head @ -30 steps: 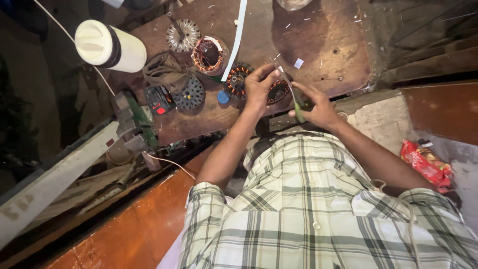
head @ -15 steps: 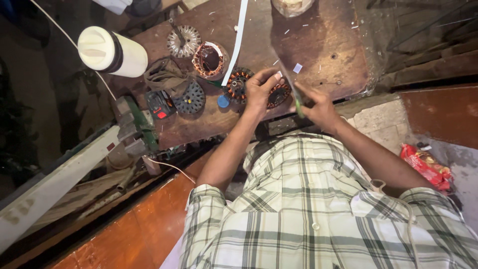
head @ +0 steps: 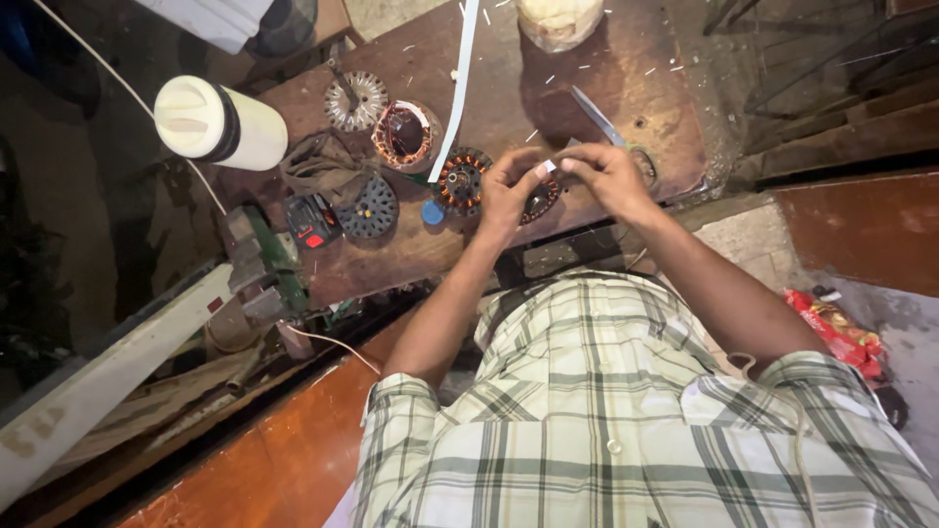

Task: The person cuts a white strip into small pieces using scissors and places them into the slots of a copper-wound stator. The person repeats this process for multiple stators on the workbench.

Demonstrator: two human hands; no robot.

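Keep your left hand point(head: 509, 186) and right hand point(head: 606, 176) pinched shut on the small white slip point(head: 550, 167), held above the wound stator point(head: 469, 181), at 6 o'clock from the tabletop point(head: 626, 88) scissors point(head: 599, 117).

The left hand point(head: 509, 186) covers the middle of the copper-wound stator point(head: 468, 182), and the small white piece point(head: 550, 167) pinched between both hands is too small to identify. The right hand point(head: 608, 176) hides part of the scissors point(head: 599, 117). At the top edge, a pale round container point(head: 559, 20) is cut off.
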